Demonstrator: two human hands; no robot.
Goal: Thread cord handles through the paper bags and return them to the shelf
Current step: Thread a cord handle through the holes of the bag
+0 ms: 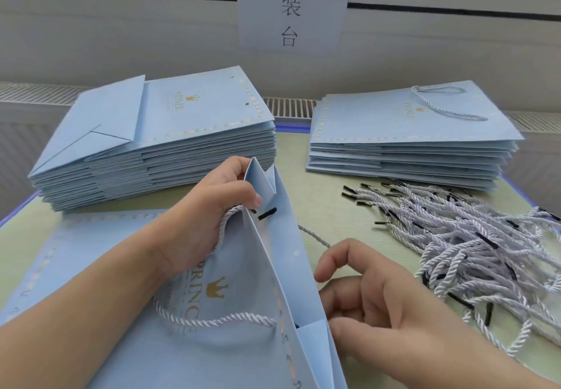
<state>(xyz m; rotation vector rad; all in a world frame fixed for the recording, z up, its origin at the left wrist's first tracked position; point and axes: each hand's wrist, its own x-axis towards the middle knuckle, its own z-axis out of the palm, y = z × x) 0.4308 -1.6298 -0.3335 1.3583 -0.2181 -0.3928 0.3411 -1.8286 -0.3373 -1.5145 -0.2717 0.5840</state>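
We have the open paper bag (243, 312) lying near us on the table (291, 194), mouth toward our right, one white cord handle (212, 320) already looped across its printed face. It is light, stiff card that creases if we squeeze it, so we hold it by the folded top rim rather than the flat panel. Our left hand (212, 206) pinches that rim by the gusset fold, fingers curled round the edge just above a black cord tip (267, 213) poking through a hole. Our right hand (373, 294) sits at the bag's mouth with fingers loosely curled; a second cord (314, 238) runs toward it, though we cannot tell whether it is actually gripped. The cord is soft and limp, so the stiff black tip is the part to steer. To the right lies a tangled pile of loose cords (473, 252); behind, a tall stack of unthreaded bags (158, 145) on the left and a stack with handles (409, 139) on the right.
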